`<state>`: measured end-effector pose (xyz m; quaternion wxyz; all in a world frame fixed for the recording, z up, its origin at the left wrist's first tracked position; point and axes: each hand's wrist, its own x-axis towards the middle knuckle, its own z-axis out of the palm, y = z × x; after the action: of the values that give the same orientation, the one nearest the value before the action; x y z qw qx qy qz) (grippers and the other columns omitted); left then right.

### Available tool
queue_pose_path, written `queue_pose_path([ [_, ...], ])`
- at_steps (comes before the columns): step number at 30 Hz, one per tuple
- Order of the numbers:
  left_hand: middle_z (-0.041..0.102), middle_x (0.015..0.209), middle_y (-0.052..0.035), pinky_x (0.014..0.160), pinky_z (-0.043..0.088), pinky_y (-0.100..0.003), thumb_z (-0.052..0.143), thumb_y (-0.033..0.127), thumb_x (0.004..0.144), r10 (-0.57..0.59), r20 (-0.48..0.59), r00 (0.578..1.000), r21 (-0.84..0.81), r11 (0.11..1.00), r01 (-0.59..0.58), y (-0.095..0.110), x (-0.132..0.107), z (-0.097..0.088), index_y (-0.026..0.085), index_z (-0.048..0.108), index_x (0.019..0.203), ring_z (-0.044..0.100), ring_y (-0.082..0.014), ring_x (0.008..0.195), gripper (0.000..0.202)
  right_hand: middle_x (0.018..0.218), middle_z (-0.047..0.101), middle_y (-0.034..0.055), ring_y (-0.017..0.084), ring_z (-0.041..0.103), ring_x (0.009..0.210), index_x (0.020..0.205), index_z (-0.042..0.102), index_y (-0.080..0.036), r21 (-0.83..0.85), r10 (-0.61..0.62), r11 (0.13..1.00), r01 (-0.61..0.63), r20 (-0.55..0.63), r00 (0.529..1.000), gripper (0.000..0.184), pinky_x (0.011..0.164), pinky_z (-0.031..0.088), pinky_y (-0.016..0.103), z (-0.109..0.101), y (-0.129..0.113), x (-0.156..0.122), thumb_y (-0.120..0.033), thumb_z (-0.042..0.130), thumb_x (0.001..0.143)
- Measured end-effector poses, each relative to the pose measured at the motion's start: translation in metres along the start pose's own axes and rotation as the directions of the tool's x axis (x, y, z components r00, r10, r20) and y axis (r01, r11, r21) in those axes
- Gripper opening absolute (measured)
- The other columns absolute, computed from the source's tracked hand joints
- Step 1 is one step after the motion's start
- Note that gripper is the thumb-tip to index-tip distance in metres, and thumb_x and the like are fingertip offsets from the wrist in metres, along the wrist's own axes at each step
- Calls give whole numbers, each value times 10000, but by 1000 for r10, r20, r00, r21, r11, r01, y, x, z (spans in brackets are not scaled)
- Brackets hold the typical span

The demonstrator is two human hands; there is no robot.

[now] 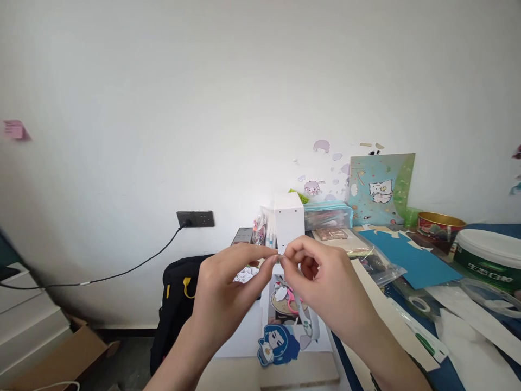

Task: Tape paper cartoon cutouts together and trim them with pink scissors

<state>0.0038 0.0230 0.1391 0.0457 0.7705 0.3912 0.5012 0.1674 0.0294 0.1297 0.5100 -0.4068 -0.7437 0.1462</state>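
Just above the desk, my left hand and my right hand meet at the fingertips, thumb and forefinger pinched on each side. Whatever is between them is too small to make out. Below the hands lies a paper cutout of a blue-haired cartoon figure. Pink-handled scissors rest behind it, partly covered by a pale strip and other paper pieces. A line-drawn white cutout shows partly behind my left fingers.
A black bag stands left of the desk, near a wall socket with a cable. On the right are blue paper, a tape roll, a white-lidded tub and a red tin. A white box stands behind.
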Motion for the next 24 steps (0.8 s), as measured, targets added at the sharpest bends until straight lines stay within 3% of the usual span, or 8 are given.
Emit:
queue_pose_path([
  [2,714,945,-32,717,498,-268,564,298,851,-23,18,1000,-85,996,24,1,-1,-2,225,651,1026,636,-177,827,209,549,519,-46,79,444,467,709,562,-181,-155,-228,966,208,-126,965,103,439,338,206,-4,1,1,-124,556,794],
  [4,691,980,-44,721,494,-278,453,377,901,-127,70,989,-223,965,139,1,0,-6,226,625,1060,615,-183,852,278,546,524,-27,92,449,496,703,579,-159,-369,-482,842,394,-187,856,133,481,350,234,-7,3,3,-82,551,808],
  [6,686,893,-47,682,488,-276,377,433,918,-240,160,957,-352,892,283,-1,3,-9,211,653,937,598,-177,782,355,541,539,-11,107,449,511,715,596,-142,-541,-653,682,493,-146,743,139,506,350,262,-9,5,5,-56,557,817],
  [8,677,799,-49,640,479,-272,386,450,908,-320,293,901,-443,790,425,-3,7,-12,189,661,810,577,-168,704,392,546,565,-1,117,451,514,746,611,-133,-633,-735,560,534,-81,674,124,515,344,278,-8,8,7,-41,567,817],
  [11,661,727,-45,594,463,-262,430,443,887,-375,448,812,-526,624,578,-8,12,-14,172,654,765,557,-157,643,372,569,598,11,124,461,516,782,619,-129,-670,-792,462,582,-15,611,108,523,348,288,-3,11,9,-58,559,836],
  [17,635,672,-19,598,430,-220,576,337,830,-330,592,735,-518,543,661,-12,15,-14,149,653,657,524,-111,595,267,567,586,11,126,457,513,776,608,-133,-654,-796,442,614,29,605,119,500,326,287,5,12,7,-84,540,860],
  [21,641,666,-13,576,412,-205,638,302,797,-304,609,733,-560,489,669,-14,14,-15,170,666,677,517,-90,556,180,565,579,1,131,459,520,821,603,-158,-651,-751,461,603,77,656,155,503,330,288,4,14,5,-60,493,869],
  [24,641,682,-24,588,422,-212,647,291,789,-300,602,740,-567,492,661,-14,14,-15,178,690,677,542,-107,596,165,590,595,6,140,488,537,849,580,-170,-596,-735,535,598,19,677,160,512,355,291,5,15,5,-38,490,857],
])
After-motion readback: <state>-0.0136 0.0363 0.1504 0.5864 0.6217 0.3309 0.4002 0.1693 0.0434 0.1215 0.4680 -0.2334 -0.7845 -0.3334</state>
